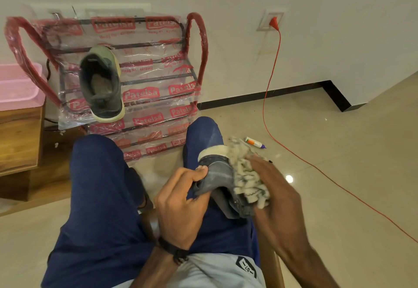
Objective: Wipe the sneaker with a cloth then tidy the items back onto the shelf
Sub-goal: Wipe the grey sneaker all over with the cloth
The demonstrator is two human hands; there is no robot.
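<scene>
A grey sneaker [217, 172] with a pale sole lies across my right thigh. My left hand [181, 199] grips its collar, with the thumb on the upper. My right hand [273, 188] presses a shaggy white and grey cloth [246, 174] against the sneaker's right side; the fingers lie over the cloth. The matching sneaker [101, 84] rests on a middle tier of the red and black shoe shelf [158, 77], which is wrapped in printed clear plastic and stands against the wall ahead.
A glue tube [255, 142] lies on the tiled floor right of my knee. A red cable [271, 79] runs from a wall socket across the floor. A pink tray [18, 84] sits on a wooden unit [20, 138] at left.
</scene>
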